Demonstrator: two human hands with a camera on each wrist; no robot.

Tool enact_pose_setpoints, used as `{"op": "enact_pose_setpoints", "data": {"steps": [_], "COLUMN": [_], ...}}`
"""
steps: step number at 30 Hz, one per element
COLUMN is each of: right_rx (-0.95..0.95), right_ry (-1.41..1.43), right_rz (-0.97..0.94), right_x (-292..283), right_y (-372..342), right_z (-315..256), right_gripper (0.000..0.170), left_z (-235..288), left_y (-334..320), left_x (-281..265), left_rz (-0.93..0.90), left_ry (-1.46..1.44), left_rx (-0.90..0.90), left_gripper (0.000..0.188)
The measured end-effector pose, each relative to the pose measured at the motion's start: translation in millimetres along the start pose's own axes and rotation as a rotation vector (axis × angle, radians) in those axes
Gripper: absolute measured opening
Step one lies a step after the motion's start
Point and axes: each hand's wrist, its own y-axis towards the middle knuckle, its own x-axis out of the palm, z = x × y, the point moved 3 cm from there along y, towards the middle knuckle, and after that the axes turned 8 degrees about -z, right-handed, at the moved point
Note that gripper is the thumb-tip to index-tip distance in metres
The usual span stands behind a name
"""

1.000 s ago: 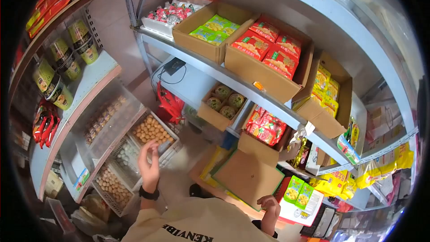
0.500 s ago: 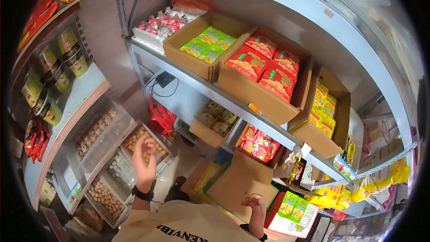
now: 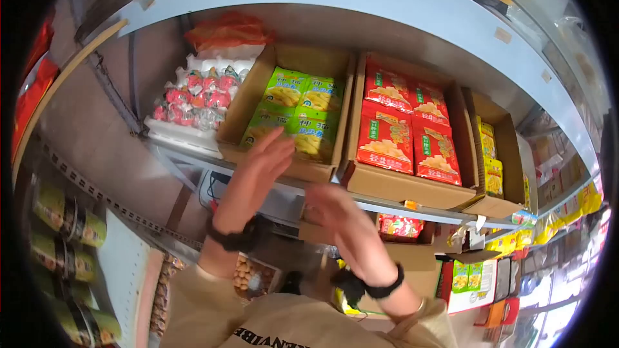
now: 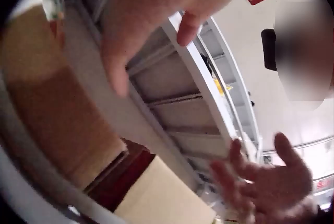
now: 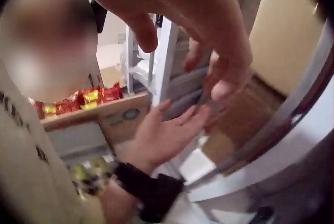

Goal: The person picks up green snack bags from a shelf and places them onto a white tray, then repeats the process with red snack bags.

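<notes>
My left hand (image 3: 261,164) is raised before the shelf, its fingers extended and holding nothing. In the head view its fingertips overlap the near side of a cardboard box (image 3: 284,166) of green snack packets (image 3: 316,93). My right hand (image 3: 348,222), blurred, is lifted in front of the shelf edge to the right, below a box of red packets (image 3: 387,138). Its fingers are loosely bent around nothing in the right wrist view, where the left hand (image 5: 167,138) shows beyond it. The left wrist view has the right hand (image 4: 271,182) with its fingers spread.
A white foam tray (image 3: 184,142) of red-wrapped items stands left of the green packets. Farther right is a box of yellow packets (image 3: 493,177). Stacked cups (image 3: 71,219) line the left shelf. Eggs (image 3: 251,277) sit low behind my left arm.
The head view has come closer to the upper shelf. Both hands have risen from low down to the front of that shelf and are nearer each other.
</notes>
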Motion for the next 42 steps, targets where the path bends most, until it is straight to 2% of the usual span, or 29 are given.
{"op": "enact_pose_setpoints", "data": {"steps": [2,3,5,7,9,12,14,17,19,20,21,23,26,28,29,30,33,34,37,38,41,42], "right_rx": [-0.038,-0.054,0.029,0.115,0.237,0.461,0.590,0.593,0.531,0.494,0.591,0.471,0.452,0.455,0.455,0.331,0.118,0.181,-0.162,-0.267,-0.347,-0.360], "right_ry": [-0.093,-0.165,-0.173,-0.187,-0.322,-0.625,-0.886,-0.933,-1.055,-1.154,-1.109,-1.095,-1.303,-1.107,-1.004,-0.877,-0.714,-0.955,-0.835,-0.779,-0.516,-0.465], "right_rz": [0.040,0.059,0.254,0.263,0.265,0.210,0.138,0.120,-0.050,-0.071,-0.065,-0.133,-0.093,0.106,0.202,0.173,0.275,0.437,0.495,0.488,0.404,0.377], "right_x": [6.4,4.6,-8.4,-29.1,-40.8,-48.6,-56.1,-82.2,-105.3,-101.7,-90.2,-108.3,-68.8,-64.1,-65.4,-79.5,-112.3,-66.5,-59.7,-69.3,-37.4,-24.6], "right_y": [52.8,77.1,114.8,140.5,152.8,161.6,172.2,188.1,201.0,200.5,208.1,201.3,187.5,178.6,175.2,183.7,197.2,166.1,150.3,150.1,104.5,83.7], "right_z": [-11.8,-12.0,-3.5,14.5,12.2,15.0,19.7,54.4,77.8,76.7,79.3,90.0,59.0,48.3,46.5,56.1,80.0,31.4,16.6,21.1,-16.3,-29.9], "right_gripper": [0.047,0.047,0.042,0.035,0.035,0.038,0.043,0.041,0.041,0.040,0.047,0.039,0.049,0.050,0.051,0.044,0.045,0.049,0.054,0.051,0.047,0.046], "left_z": [5.0,3.9,-10.0,-35.2,-59.5,-66.0,-59.1,-70.0,-51.7,-52.3,-37.5,-48.7,-39.2,-83.7,-78.9,-74.0,-29.2,-29.4,-7.0,5.5,32.7,40.0], "left_y": [35.2,50.7,80.0,108.6,128.3,136.3,124.6,130.0,115.3,116.5,107.8,113.0,103.4,134.2,132.5,130.5,102.7,104.5,102.1,94.5,67.9,55.7], "left_x": [-19.7,-29.6,-54.1,-87.1,-110.8,-113.1,-102.3,-109.4,-75.5,-79.9,-62.8,-74.7,-69.0,-130.6,-124.9,-119.2,-76.5,-74.8,-55.9,-44.1,-5.3,9.0], "left_rz": [-0.001,-0.054,-0.156,-0.243,-0.287,-0.311,-0.360,-0.300,-0.005,-0.051,0.111,0.054,0.186,-0.084,-0.029,0.034,0.208,0.200,0.014,0.028,-0.047,-0.134], "left_ry": [-0.065,-0.009,0.098,0.299,0.408,0.488,0.607,0.592,0.389,0.426,0.526,0.439,0.414,0.483,0.376,0.270,0.244,0.113,-0.026,0.005,-0.071,0.025], "left_rx": [-0.107,-0.093,-0.057,-0.105,-0.149,-0.188,-0.151,-0.317,-0.694,-0.580,-0.688,-0.696,-0.635,-0.403,-0.467,-0.526,-0.469,-0.425,-0.163,-0.116,0.020,0.113], "left_gripper": [0.052,0.047,0.038,0.030,0.026,0.026,0.027,0.028,0.030,0.033,0.035,0.035,0.031,0.027,0.026,0.025,0.026,0.027,0.023,0.025,0.027,0.028]}}
